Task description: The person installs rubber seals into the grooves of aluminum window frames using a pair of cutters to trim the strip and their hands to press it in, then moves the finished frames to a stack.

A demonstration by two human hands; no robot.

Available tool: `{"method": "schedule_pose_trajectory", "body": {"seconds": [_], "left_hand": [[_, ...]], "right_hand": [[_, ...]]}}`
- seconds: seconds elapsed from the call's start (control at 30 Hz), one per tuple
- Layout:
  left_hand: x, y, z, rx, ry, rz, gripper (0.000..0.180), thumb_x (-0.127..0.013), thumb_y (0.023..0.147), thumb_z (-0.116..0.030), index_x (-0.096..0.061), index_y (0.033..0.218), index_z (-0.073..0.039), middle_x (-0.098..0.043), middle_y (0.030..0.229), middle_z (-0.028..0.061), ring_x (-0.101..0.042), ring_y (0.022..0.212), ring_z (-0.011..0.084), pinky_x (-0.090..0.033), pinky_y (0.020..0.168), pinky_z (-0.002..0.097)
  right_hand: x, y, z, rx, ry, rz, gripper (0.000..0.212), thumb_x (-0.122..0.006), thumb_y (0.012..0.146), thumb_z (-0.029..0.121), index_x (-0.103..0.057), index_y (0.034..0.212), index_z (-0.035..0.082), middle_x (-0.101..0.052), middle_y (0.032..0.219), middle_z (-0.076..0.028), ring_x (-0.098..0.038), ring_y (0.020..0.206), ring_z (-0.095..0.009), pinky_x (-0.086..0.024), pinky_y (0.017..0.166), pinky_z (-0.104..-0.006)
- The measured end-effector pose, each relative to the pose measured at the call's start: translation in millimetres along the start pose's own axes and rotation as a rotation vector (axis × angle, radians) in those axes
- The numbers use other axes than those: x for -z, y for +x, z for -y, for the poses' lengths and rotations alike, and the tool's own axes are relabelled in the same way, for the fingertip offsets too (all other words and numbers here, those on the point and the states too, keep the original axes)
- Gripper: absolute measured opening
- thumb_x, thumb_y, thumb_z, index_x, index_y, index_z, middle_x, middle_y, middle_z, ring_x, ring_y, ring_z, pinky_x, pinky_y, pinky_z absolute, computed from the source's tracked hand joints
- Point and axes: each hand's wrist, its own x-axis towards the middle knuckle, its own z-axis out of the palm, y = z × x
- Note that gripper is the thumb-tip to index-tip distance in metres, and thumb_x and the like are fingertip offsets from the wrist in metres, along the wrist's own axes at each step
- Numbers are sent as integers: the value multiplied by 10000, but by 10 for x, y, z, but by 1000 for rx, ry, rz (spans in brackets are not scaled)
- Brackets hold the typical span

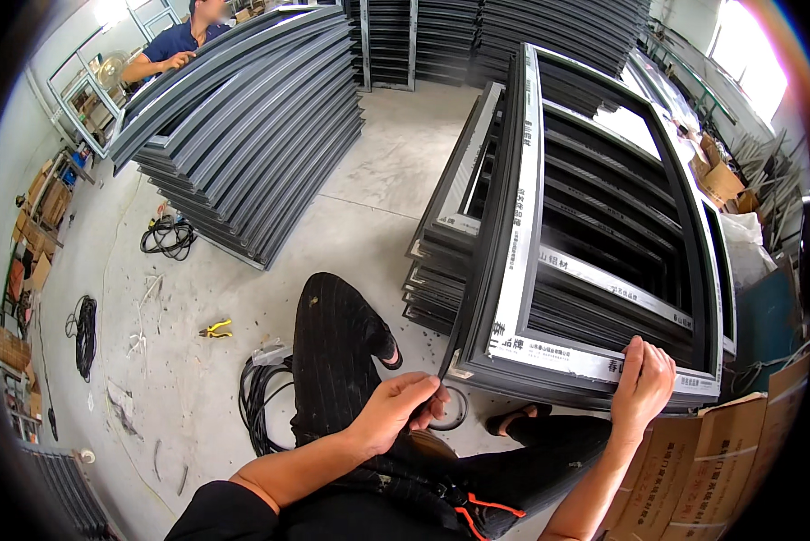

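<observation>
A grey window frame (pixel 549 347) with white printed film leans on top of a stack at my right. My right hand (pixel 644 383) is closed over its near edge, fingertips resting on the filmed face. My left hand (pixel 409 404) is pinched just off the frame's near left corner. Between its thumb and fingers is a thin black strip (pixel 445 362) that reaches up to that corner. How far the strip runs along the frame's side cannot be made out. Orange-red handles of a tool (pixel 491 507) show at my waist.
A tall stack of grey frames (pixel 270 171) stands at the far left, with a co-worker (pixel 175 45) behind it. Yellow-handled pliers (pixel 216 329) and coiled black cord (pixel 262 406) lie on the floor. Cardboard boxes (pixel 703 469) stand at the near right.
</observation>
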Motion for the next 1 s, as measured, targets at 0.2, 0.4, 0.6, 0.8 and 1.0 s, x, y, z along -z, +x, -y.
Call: {"method": "schedule_pose_trajectory", "body": {"seconds": [0.2, 0.4, 0.6, 0.8, 1.0], "left_hand": [[-37, 31, -35, 18, 55, -47, 288, -526, 945, -273, -618, 845, -19, -540, 655, 26, -404, 533, 61, -293, 487, 198], [-76, 30, -55, 39, 45, -78, 278, -528, 945, -253, -611, 829, -14, -538, 636, 27, -408, 533, 70, -310, 490, 205], [-76, -25, -87, 73, 23, -76, 272, -517, 949, -246, -610, 821, -25, -550, 652, 26, -430, 562, 73, -328, 513, 203], [-33, -31, -72, 70, -6, -74, 253, -532, 941, -252, -621, 838, -39, -557, 669, 10, -426, 561, 50, -325, 520, 195], [-30, -11, -121, 57, 2, -28, 261, -513, 961, -245, -617, 822, -50, -557, 670, 3, -429, 575, 54, -333, 528, 193]], "right_hand": [[12, -19, -46, -19, -22, 60, 344, -437, 951, 199, -585, 726, -15, -574, 688, -137, -540, 700, -307, -404, 728, -369], [191, -453, 346, 148, 77, -218, 249, -531, 835, -20, -548, 1083, -25, -590, 1005, -171, -563, 873, -303, -443, 800, -401], [390, -1611, 582, 169, 484, 616, 370, -658, 774, 83, -574, 1130, 30, -589, 1034, -157, -563, 939, -341, -462, 834, -439], [355, -2472, 437, 189, 177, 1012, 459, -626, 810, 259, -533, 1210, 53, -528, 1152, -148, -506, 1054, -342, -439, 883, -433], [203, -2098, 482, 149, 232, 1089, 451, -625, 733, 179, -555, 1166, 73, -561, 843, -131, -543, 817, -328, -457, 704, -444]]}}
